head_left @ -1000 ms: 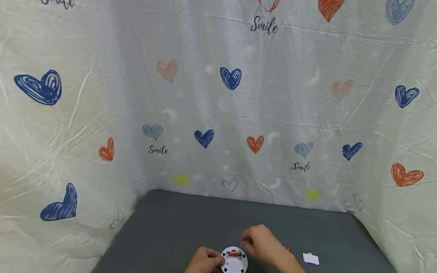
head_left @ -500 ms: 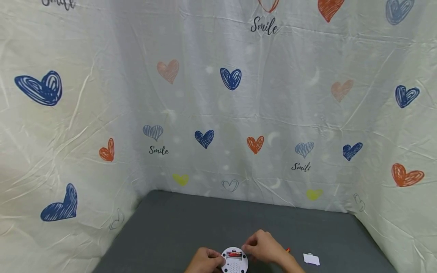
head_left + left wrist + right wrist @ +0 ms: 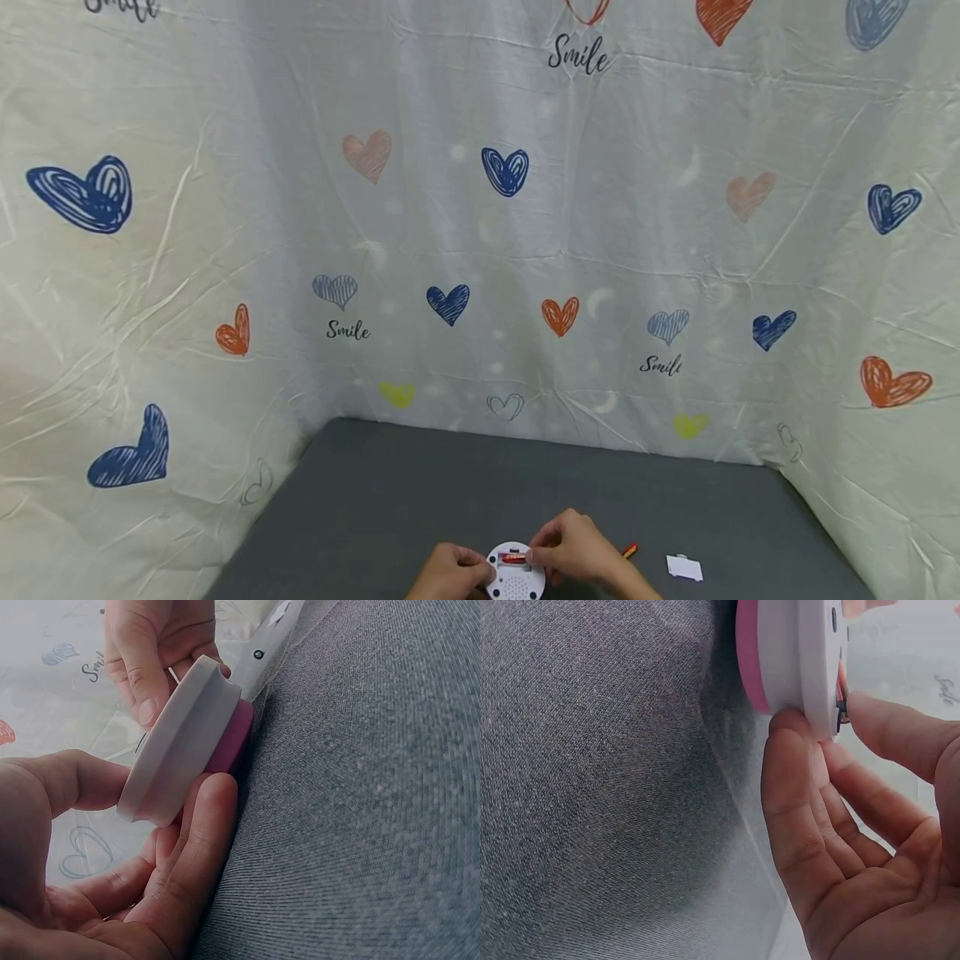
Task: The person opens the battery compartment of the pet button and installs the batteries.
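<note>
Though the right hand (image 3: 577,548) stood off the red battery (image 3: 513,559) a second ago, I now see its thumb there, fingers gripping the white disc (image 3: 516,587); seating seems underway. Low over the table (image 3: 420,483), the left hand (image 3: 448,571) pinches the disc's opposite edge.

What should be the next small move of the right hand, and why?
Perhaps the right hand should press the red battery gently down into the round white device: its thumb is at the battery's end, the left hand grips the device's opposite side, and the white cover lies apart on the table.
</note>
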Demonstrator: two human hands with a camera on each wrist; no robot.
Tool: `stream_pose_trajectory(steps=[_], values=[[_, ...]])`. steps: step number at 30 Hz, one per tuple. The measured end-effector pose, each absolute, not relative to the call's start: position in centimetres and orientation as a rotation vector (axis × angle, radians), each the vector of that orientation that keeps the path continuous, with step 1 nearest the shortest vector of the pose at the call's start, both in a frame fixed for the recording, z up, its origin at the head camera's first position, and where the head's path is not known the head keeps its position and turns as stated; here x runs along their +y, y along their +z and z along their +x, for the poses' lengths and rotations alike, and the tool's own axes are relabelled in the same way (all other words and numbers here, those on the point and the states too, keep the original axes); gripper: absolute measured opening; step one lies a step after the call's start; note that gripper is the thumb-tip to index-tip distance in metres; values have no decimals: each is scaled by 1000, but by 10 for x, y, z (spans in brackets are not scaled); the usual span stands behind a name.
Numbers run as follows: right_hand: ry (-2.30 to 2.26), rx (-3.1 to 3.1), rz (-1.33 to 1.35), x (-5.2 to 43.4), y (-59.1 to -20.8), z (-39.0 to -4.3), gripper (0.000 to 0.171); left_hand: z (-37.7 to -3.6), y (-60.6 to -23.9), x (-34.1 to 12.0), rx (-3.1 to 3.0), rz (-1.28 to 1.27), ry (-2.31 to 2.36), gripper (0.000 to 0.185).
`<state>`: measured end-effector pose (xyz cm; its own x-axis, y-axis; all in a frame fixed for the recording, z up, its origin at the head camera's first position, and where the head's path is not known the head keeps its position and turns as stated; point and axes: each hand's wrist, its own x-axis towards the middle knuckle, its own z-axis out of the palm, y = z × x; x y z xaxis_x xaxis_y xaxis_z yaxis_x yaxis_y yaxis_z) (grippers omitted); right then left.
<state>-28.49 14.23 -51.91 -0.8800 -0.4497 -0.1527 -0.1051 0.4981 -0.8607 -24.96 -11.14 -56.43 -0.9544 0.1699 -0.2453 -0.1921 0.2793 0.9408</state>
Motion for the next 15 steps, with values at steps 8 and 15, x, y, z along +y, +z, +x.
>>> stream_pose_trajectory(steps=[8, 15], values=[[-1365, 2366, -432, 141, -518, -284, 7, -248, -563, -111, 2277, -24, 1715, 22], [-1361, 2351, -408, 142, -520, -285, 11, -250, -563, -111, 2262, -44, 1693, 23]])
